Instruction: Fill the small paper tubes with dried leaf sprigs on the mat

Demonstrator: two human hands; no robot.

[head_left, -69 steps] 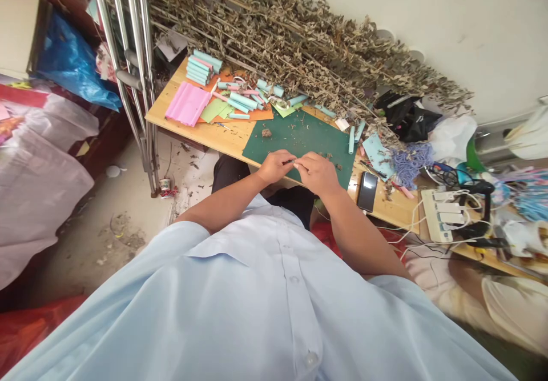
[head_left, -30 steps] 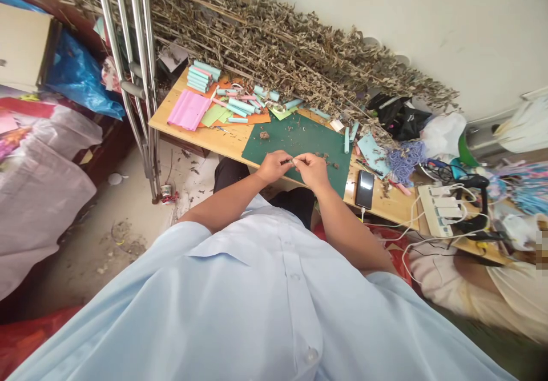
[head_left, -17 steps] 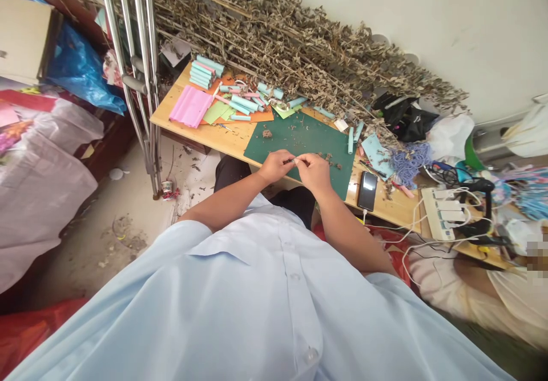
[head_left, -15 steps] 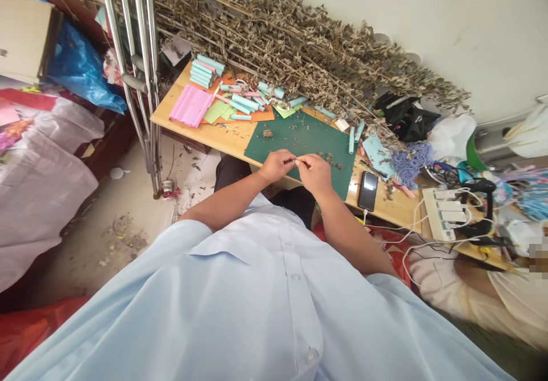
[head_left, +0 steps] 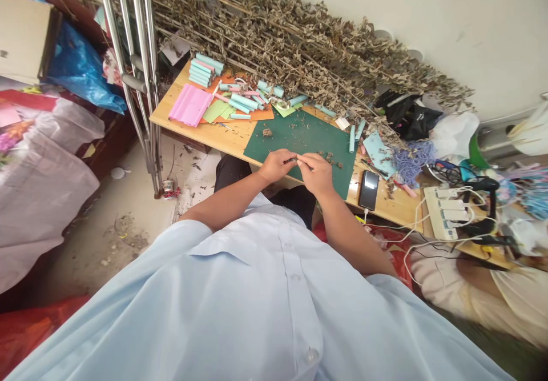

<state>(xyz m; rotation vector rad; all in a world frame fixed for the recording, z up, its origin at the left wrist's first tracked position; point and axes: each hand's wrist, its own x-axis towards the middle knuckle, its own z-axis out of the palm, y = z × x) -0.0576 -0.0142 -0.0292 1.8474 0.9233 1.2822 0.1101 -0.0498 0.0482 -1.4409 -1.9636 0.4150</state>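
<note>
My left hand (head_left: pixel 277 165) and my right hand (head_left: pixel 315 171) meet fingertip to fingertip over the near edge of a green mat (head_left: pixel 295 132). Both are closed in a pinch around something small, mostly covered by the fingers; I cannot make out what it is. Small brown clumps of dried leaf (head_left: pixel 329 157) lie on the mat just beyond my right hand. Another brown clump (head_left: pixel 268 132) sits farther left on the mat. Two light blue paper rolls (head_left: pixel 352 139) rest at the mat's right edge.
Dried leafy stalks (head_left: pixel 274 32) are heaped along the table's back. Blue and pink paper rolls (head_left: pixel 244 102) and a pink sheet (head_left: pixel 190 105) lie left. On the right are a phone (head_left: pixel 369 190) on a cable and a power strip (head_left: pixel 440 213). Metal crutches (head_left: pixel 145 84) stand at left.
My hands stay together over the mat with only a slight shift of the fingers. The view has moved very slightly; nothing else visibly differs.
</note>
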